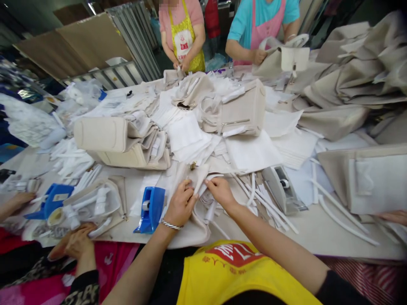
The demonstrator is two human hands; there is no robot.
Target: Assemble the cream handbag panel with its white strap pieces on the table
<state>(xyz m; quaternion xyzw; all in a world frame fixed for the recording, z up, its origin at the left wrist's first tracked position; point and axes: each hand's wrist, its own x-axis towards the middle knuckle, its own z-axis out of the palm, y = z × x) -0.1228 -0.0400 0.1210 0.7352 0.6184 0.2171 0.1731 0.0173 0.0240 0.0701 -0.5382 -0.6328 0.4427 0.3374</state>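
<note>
A pale beige handbag (199,234) lies in front of me at the table's edge, its upper part folded up with a small gold-coloured clasp (193,165). My left hand (180,204), with a silver bracelet at the wrist, is closed on the bag's beige material. Close by, my right hand (221,192) pinches the bag's edge beside a white strip; the exact grip is partly hidden by the fingers. Between the hands, a coiled beige strap and white wrapping (210,210) show in the bag. A blue tape dispenser (150,209) stands left of my left hand.
A grey tape dispenser (281,188) and white tubes (270,207) lie to the right. Stacked beige bags (101,134) and white sheets (186,133) cover the middle. Co-workers' hands (79,241) are at left, and others work across the table. Beige pieces (356,80) pile up at far right.
</note>
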